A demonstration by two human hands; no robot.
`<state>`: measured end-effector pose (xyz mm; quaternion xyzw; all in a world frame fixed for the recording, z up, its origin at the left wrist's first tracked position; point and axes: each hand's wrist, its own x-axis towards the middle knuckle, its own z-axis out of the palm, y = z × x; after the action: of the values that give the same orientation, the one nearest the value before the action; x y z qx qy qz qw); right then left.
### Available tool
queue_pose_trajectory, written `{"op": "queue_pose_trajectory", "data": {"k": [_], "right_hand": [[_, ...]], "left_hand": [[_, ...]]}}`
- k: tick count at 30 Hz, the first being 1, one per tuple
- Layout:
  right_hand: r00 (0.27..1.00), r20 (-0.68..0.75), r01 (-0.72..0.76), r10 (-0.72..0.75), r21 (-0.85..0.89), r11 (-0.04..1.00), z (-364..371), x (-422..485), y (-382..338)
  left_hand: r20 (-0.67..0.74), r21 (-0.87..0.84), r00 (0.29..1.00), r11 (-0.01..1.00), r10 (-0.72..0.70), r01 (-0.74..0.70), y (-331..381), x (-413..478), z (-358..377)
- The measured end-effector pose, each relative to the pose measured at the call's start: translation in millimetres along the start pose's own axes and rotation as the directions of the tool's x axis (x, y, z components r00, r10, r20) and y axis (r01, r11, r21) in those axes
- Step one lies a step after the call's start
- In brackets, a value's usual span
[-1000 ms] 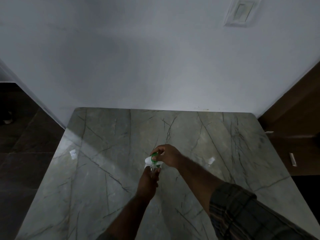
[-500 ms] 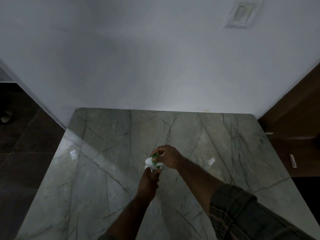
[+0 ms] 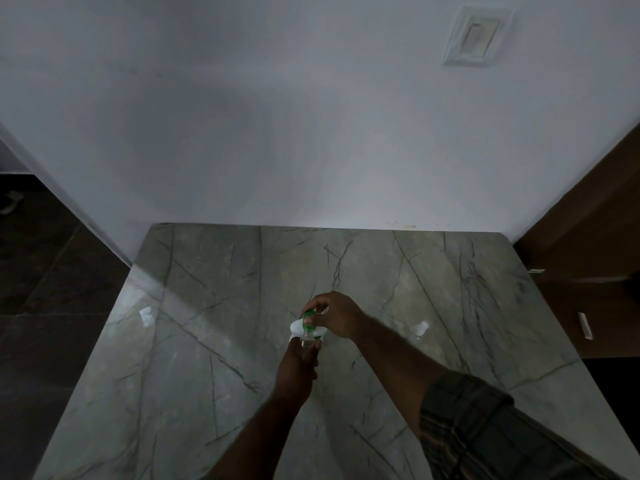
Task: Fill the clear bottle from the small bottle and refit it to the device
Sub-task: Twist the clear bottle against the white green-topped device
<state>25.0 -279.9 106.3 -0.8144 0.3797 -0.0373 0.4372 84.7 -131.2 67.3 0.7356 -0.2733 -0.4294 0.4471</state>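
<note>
Marble tabletop [image 3: 207, 358] open all round, back edge against white wall [image 3: 277, 133]. Left hand [image 3: 298, 362] fingers grip clear bottle [image 3: 307, 343]; right hand [image 3: 338, 318] grips white-green device [image 3: 302, 328].

One view only: head cam, wide-angle, worn high, aims fwd + down. Marble tabletop [image 3: 207, 341] fills lower half, white wall [image 3: 242, 133] upper half. Left hand [image 3: 298, 363] and right hand [image 3: 337, 318] at frame ctr, fairly near; forearms [image 3: 391, 358] enter from btm edge.
</note>
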Motion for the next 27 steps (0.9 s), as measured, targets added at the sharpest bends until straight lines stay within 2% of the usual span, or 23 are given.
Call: {"op": "queue_pose_trajectory", "data": {"k": [9, 13, 20, 27], "right_hand": [[1.000, -0.003, -0.023, 0.024, 0.014, 1.000, 5.8, -3.4, 1.8], [1.000, -0.003, -0.031, 0.031, 0.009, 0.999, 0.1, -0.4, -1.9], [0.999, -0.001, -0.039, 0.039, 0.018, 0.999, 3.6, -1.2, 0.2], [0.999, -0.014, -0.038, 0.038, 0.005, 0.999, 5.3, -0.7, 0.0]], "left_hand": [[0.016, -0.066, 1.000, 0.997, -0.024, 0.025, -1.0, -2.5, -0.5], [-0.009, -0.018, 1.000, 1.000, 0.016, -0.016, 3.2, -1.3, 0.6], [0.001, -0.052, 0.999, 0.998, -0.041, 0.041, -1.7, -0.1, 2.6], [-0.008, -0.022, 0.999, 0.999, -0.036, 0.035, -3.2, 4.3, 0.8]]}}
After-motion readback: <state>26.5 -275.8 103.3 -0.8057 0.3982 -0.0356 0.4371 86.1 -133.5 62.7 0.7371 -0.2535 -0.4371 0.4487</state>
